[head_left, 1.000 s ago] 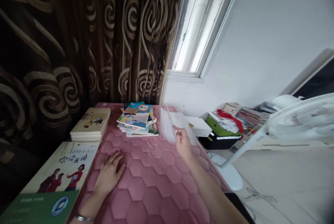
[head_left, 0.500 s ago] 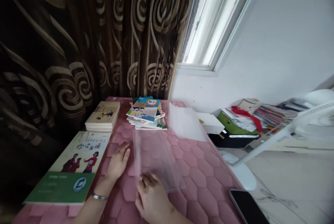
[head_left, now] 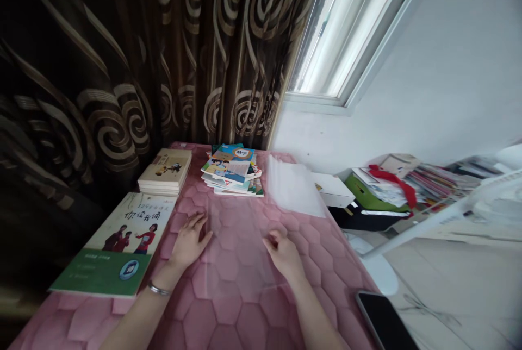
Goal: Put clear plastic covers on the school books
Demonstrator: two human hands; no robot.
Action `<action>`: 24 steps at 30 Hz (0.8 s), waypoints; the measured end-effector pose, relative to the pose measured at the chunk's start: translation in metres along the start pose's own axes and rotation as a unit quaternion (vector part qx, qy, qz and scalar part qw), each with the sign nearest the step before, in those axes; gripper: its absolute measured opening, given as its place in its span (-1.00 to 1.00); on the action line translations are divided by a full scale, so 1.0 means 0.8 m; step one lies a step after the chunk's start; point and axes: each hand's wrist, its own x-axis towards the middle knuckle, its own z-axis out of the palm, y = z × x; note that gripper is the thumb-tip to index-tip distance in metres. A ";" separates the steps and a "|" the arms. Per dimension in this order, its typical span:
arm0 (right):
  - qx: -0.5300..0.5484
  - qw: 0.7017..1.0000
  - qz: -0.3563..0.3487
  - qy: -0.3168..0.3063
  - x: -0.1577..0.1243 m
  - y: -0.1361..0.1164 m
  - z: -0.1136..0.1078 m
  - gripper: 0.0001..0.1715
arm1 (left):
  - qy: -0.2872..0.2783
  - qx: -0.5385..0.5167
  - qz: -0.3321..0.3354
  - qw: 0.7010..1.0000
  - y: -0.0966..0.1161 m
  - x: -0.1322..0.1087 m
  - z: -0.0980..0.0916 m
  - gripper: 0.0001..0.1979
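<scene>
A clear plastic sheet [head_left: 238, 249] lies flat on the pink quilted table cover [head_left: 244, 312] between my hands. My left hand [head_left: 190, 241] rests open at the sheet's left edge, fingers spread and flat. My right hand [head_left: 285, 255] presses on the sheet's right side, its fingers curled a little at the edge. A stack of more clear sheets [head_left: 293, 187] lies further back on the right. A large book with a white and green cover [head_left: 118, 244] lies to the left of my left hand.
A pile of tan books [head_left: 166, 170] and a pile of colourful textbooks [head_left: 232, 176] sit at the back by the dark swirl curtain [head_left: 122, 67]. A black phone [head_left: 385, 320] lies at the table's right front. A white fan stand [head_left: 379, 271], boxes and papers crowd the floor on the right.
My right hand took one clear sheet from the stack at the back, brought it down to the table middle, then slid to the sheet's right side. My left hand stayed put.
</scene>
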 end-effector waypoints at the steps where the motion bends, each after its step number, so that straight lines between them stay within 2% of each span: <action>1: 0.036 0.999 0.002 0.000 0.000 0.001 0.000 -0.74 | 0.005 -0.007 -0.002 1.000 0.001 0.000 -0.001 -0.60; 4: 0.152 0.988 -0.006 0.011 -0.003 -0.008 -0.003 -0.65 | 0.037 -0.046 -0.025 0.998 0.015 0.000 -0.011 -0.64; 6: 0.228 0.973 -0.017 -0.011 -0.010 -0.027 -0.007 -0.55 | 0.048 -0.096 -0.062 0.992 0.035 -0.001 -0.022 -0.65; 8: 0.281 0.956 -0.042 -0.074 -0.023 -0.054 -0.009 -0.50 | 0.010 -0.174 -0.122 0.977 0.059 -0.002 -0.033 -0.61; 11: 0.306 0.925 -0.125 -0.188 -0.050 -0.100 -0.010 -0.54 | -0.078 -0.273 -0.213 0.935 0.085 -0.007 -0.044 -0.59; 13: 0.300 0.904 -0.199 -0.231 -0.063 -0.121 -0.008 -0.61 | -0.094 -0.281 -0.233 0.926 0.088 -0.012 -0.047 -0.66; 14: 0.291 0.899 -0.230 -0.234 -0.065 -0.126 -0.007 -0.64 | -0.092 -0.273 -0.240 0.927 0.084 -0.015 -0.049 -0.70; 15: 0.275 0.903 -0.248 -0.218 -0.065 -0.126 -0.005 -0.66 | -0.090 -0.262 -0.249 0.928 0.078 -0.018 -0.051 -0.73; 17: 0.208 0.941 -0.232 -0.130 -0.055 -0.113 0.001 -0.67 | -0.077 -0.226 -0.269 0.933 0.060 -0.026 -0.060 -0.78; 19: 0.095 0.983 -0.154 -0.007 -0.040 -0.090 0.011 -0.67 | -0.058 -0.187 -0.280 0.940 0.041 -0.033 -0.073 -0.81; 20: 0.039 0.992 -0.110 0.036 -0.032 -0.078 0.016 -0.65 | -0.052 -0.174 -0.280 0.943 0.033 -0.036 -0.081 -0.82; 22: -0.024 0.996 -0.057 0.057 -0.021 -0.061 0.028 -0.55 | -0.049 -0.164 -0.280 0.945 0.020 -0.040 -0.093 -0.83; 24: -0.027 0.998 -0.044 0.035 -0.016 -0.055 0.036 -0.44 | -0.055 -0.163 -0.281 0.944 0.012 -0.043 -0.103 -0.85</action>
